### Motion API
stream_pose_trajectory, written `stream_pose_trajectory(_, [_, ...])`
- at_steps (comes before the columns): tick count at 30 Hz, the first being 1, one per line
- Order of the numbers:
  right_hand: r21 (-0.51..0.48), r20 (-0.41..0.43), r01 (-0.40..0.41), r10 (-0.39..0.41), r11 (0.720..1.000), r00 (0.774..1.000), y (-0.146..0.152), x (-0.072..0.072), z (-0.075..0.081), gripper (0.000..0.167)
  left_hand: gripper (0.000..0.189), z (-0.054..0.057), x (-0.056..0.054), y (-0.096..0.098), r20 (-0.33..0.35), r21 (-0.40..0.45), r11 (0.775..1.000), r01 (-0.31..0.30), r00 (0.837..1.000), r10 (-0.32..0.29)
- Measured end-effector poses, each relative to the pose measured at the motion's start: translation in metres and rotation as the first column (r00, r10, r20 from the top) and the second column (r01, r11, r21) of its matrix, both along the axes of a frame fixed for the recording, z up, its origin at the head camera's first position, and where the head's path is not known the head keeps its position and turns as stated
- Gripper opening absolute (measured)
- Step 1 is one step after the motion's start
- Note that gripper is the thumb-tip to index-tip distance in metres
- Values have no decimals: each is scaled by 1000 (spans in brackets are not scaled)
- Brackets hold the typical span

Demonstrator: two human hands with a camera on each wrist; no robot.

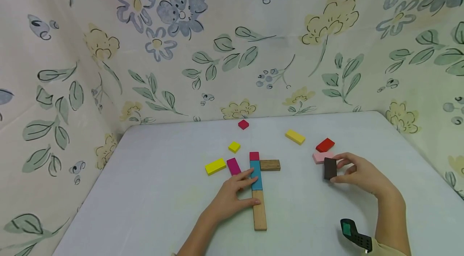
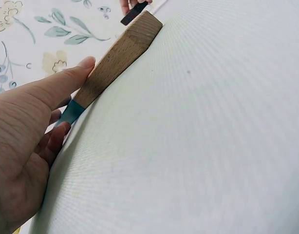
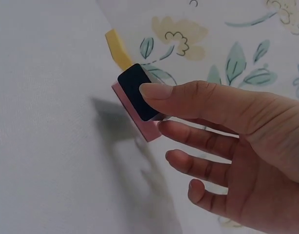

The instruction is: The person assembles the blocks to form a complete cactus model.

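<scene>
My right hand (image 1: 362, 173) pinches a dark brown block (image 1: 330, 168) between thumb and fingers. In the right wrist view this dark block (image 3: 137, 92) overlaps a pink block (image 3: 140, 114). On the table a column of blocks runs toward me: a small crimson block (image 1: 254, 156), a blue block (image 1: 257, 181) and a long light-wood block (image 1: 259, 217). A brown wood block (image 1: 270, 165) juts out to the right near the blue one's top. My left hand (image 1: 232, 193) rests on the column, fingers across the blue block, extended thumb on the light-wood block (image 2: 118, 58).
Left of the column lie a magenta block (image 1: 233, 166), a yellow block (image 1: 215, 166) and a small yellow block (image 1: 234, 147). Farther back sit a small red block (image 1: 243, 124) and a pale yellow block (image 1: 295, 137). A red block (image 1: 325, 144) lies behind the pink one. Floral cloth surrounds the white table.
</scene>
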State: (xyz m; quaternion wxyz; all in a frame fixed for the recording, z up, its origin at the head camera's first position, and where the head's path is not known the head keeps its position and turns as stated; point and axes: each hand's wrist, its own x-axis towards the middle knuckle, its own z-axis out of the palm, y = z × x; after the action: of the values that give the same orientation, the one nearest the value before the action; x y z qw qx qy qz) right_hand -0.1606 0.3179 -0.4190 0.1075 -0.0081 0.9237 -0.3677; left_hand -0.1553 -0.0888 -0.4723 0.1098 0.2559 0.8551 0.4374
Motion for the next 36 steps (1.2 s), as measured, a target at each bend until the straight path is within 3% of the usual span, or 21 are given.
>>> stream_pose_trajectory(12, [-5,-33,-25,25,1000,999,-16,-6,9,71,62,-1,-1,0,1,4,1000,-3,1000,3])
stream_pose_trajectory(36, [-24,-140,-65,61,998,988,-47,-14,9,69,62,-1,0,-1,12,16,1000,1,1000,-1])
